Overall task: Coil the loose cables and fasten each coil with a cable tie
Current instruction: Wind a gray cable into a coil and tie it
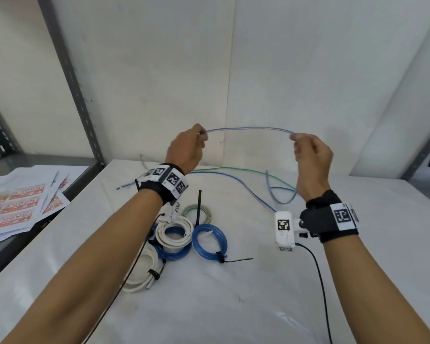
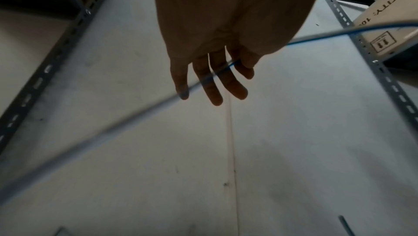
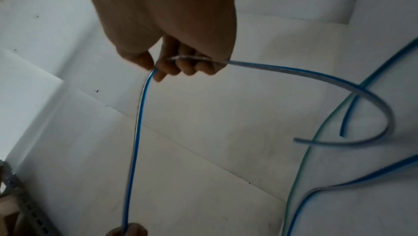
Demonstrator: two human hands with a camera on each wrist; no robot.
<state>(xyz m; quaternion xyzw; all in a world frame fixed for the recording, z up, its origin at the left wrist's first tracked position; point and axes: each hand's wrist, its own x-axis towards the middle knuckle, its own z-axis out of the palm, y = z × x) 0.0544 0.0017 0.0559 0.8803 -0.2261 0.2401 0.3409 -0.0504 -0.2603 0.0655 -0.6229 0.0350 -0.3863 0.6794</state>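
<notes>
A thin blue-and-clear cable (image 1: pixel 248 129) is stretched in a shallow arc between my two raised hands above the white table (image 1: pixel 233 306). My left hand (image 1: pixel 201 136) pinches it between thumb and forefinger; in the left wrist view the other fingers (image 2: pixel 212 93) stay straight and the cable (image 2: pixel 135 120) runs across them. My right hand (image 1: pixel 294 139) grips the other part with curled fingers (image 3: pixel 181 66), and the free end (image 3: pixel 384 114) curls off to the right. Tied coils lie below: white (image 1: pixel 175 232), blue (image 1: pixel 209 238), pale green (image 1: pixel 197 212) and another white (image 1: pixel 142 271).
A loose green cable (image 1: pixel 246 171) and a loose blue cable (image 1: pixel 246 187) trail across the far table. A black cable tie (image 1: pixel 199 207) sticks up by the coils. Printed "FRAGILE" sheets (image 1: pixel 23 207) lie on the left shelf beside a grey metal post (image 1: pixel 67 78).
</notes>
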